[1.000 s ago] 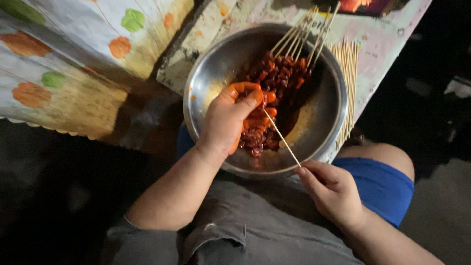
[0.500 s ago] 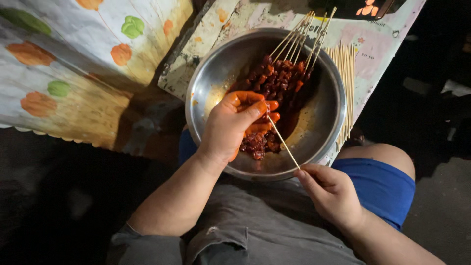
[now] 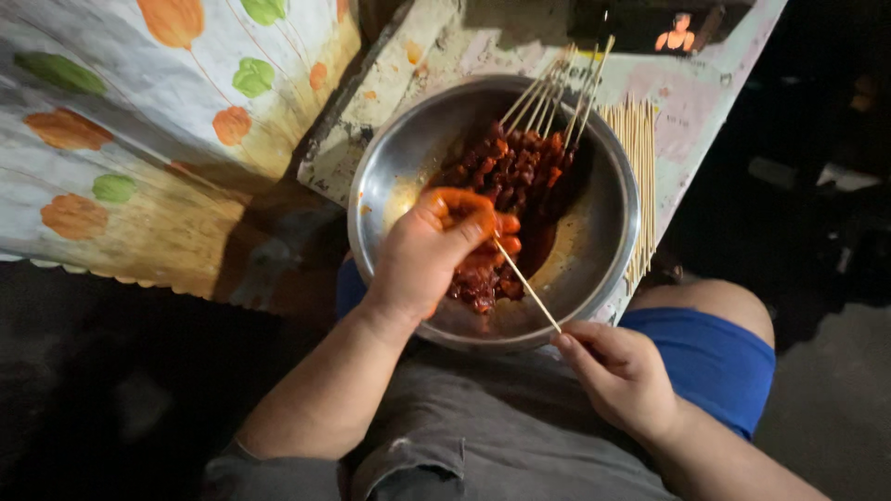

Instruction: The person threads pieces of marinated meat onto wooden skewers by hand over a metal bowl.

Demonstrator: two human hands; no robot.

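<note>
Centre frame: left hand, sauce-coated, fingers closed on a red meat piece over the steel bowl, w/ right hand pinching the bamboo skewer at its lower end, tip angled up-left into the meat for threading; finished skewers lean on far rim.

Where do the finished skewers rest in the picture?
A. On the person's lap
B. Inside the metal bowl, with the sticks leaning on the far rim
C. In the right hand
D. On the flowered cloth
B. The finished skewers lie in the metal bowl, meat down in the bowl and sticks pointing up over its far rim, while the right hand holds only one thin skewer and the left hand grips meat.
</note>
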